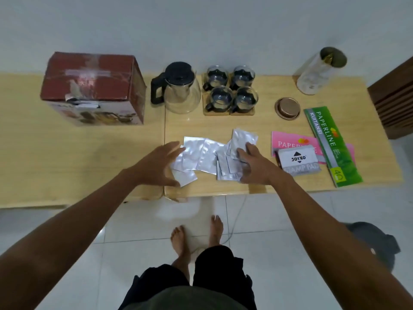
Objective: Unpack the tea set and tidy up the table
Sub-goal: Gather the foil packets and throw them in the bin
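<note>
Both hands over silver sachets near the bench's front edge.
Crinkled, shiny foil sachets [206, 156] lie flat in a loose overlapping row running left to right on the bench [89, 153]. My left hand [161, 164] hovers at their left end, fingers spread wide, thumb near a low sachet. My right hand [252, 164] presses the right-hand pile, fingertips pinning one tilted sachet. Behind stand the glass teapot [178, 88], four cups [231, 89] and red box [93, 86].

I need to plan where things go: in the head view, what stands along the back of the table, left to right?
cardboard box → glass teapot → four glass cups on their wooden tray → round lid → clear bottle
</note>
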